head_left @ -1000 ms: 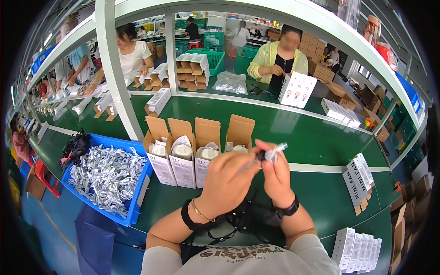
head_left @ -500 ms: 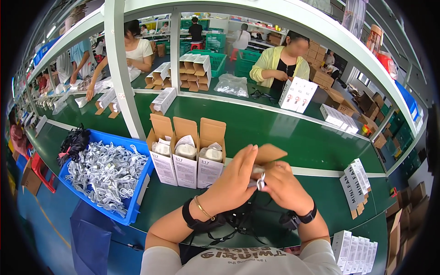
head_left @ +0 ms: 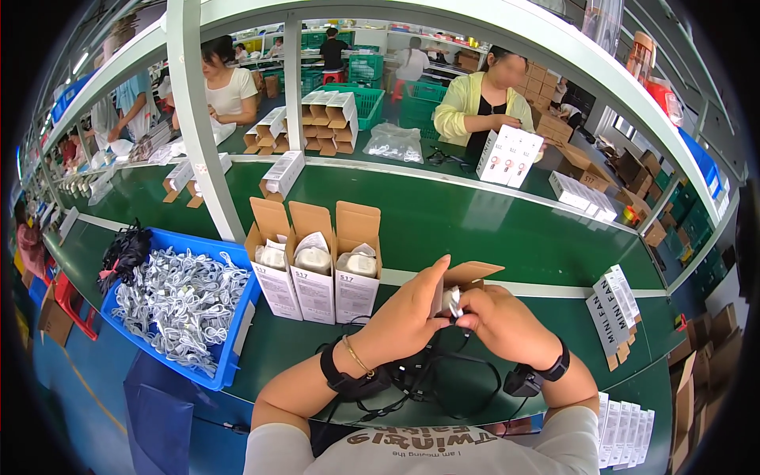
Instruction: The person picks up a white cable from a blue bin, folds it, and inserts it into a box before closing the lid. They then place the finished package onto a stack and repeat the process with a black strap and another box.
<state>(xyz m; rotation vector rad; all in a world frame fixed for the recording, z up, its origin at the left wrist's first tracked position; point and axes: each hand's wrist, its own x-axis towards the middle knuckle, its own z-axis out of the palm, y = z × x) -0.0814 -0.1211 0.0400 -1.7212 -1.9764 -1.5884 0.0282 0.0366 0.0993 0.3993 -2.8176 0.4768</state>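
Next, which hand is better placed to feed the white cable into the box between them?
Probably the right hand: its fingers pinch the white cable by the box, while the left hand lies alongside, fingers mostly extended.

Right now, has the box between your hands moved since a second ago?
Yes. The box has moved right and nearer the person's body, judged against the three boxes standing in a row.

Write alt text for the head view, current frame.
A person's left grip and right grip meet at an open box above a green bench, the right pinching a white cable. To their left, three open boxes stand in a row beside a blue bin of pale cables; co-workers are beyond.
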